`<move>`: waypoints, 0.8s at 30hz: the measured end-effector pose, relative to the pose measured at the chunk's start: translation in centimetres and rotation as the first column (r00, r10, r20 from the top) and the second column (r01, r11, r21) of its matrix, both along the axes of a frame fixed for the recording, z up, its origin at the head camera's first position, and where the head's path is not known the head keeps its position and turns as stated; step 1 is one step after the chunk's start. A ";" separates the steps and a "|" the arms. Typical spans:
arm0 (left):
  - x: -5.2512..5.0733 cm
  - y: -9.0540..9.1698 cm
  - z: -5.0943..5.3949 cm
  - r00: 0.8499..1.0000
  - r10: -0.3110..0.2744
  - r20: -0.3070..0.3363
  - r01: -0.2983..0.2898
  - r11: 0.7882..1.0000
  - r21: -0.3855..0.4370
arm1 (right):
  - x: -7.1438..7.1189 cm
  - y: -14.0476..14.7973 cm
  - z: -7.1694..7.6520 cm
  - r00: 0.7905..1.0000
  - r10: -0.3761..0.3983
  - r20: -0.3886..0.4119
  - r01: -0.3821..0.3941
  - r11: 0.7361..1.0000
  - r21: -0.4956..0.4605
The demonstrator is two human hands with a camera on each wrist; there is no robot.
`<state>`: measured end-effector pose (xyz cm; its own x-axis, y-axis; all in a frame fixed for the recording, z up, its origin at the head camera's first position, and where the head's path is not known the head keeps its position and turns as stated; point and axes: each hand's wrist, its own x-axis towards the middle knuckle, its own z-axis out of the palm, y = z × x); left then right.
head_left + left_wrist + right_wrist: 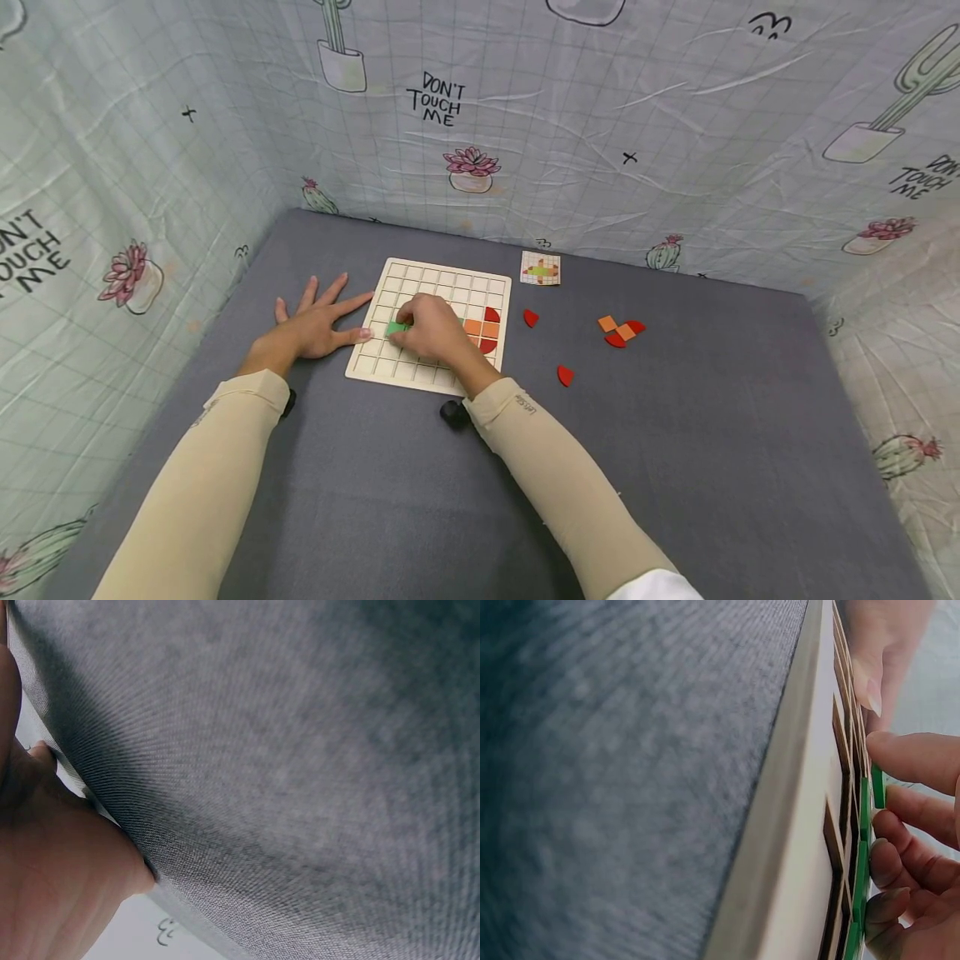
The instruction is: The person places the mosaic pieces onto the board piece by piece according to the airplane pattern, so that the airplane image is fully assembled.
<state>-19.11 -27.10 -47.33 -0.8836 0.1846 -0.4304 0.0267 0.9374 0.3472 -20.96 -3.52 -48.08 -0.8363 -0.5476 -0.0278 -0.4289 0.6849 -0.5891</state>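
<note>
A cream grid board [367, 365] lies on the grey table. My left hand [318, 323] rests spread at its left edge, thumb and little finger touching or nearly touching the rim. Over the board's middle, my right hand [433, 329] pinches a small green tile [878, 786] between thumb and finger. That tile is tilted just above other green tiles [861, 874] set in a row of the grid. Toward the board's right side sit orange squares [490, 329], with red quarter-round pieces [491, 314] above and below them. My right hand hides part of the row.
A small pattern card [541, 268] lies beyond the board's right corner. Two loose red pieces [565, 376] are right of the board. Farther right is a cluster of orange and red pieces [617, 340]. Printed cloth [525, 117] walls in the table.
</note>
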 end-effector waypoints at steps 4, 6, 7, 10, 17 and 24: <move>0.0 0.0 -0.1 1.000 0.000 0.000 0.000 1.000 -0.003 | 0.1 -0.1 0.1 1.000 -0.007 -0.002 0.007 1.000 0.012; 0.0 0.0 -0.1 1.000 0.000 0.001 0.000 1.000 -0.003 | 0.1 -0.1 0.1 1.000 -0.011 -0.006 0.012 1.000 0.017; 0.0 -0.1 -0.1 1.000 0.001 0.001 -0.001 1.000 -0.004 | 0.1 -0.2 0.1 1.000 -0.013 -0.011 0.013 1.000 0.022; 0.0 -0.1 0.0 1.000 0.001 0.004 -0.001 1.000 -0.002 | 0.1 -0.3 0.1 1.000 -0.018 -0.018 0.018 0.999 0.034; 0.0 0.0 0.1 1.000 0.001 0.000 -0.001 1.000 -0.004 | 0.1 -0.4 -0.1 0.999 -0.024 -0.030 0.026 0.999 0.043; 0.1 0.0 0.2 1.000 0.000 -0.001 0.000 1.000 0.002 | 0.2 -0.4 0.0 0.999 -0.031 -0.029 0.032 0.999 0.040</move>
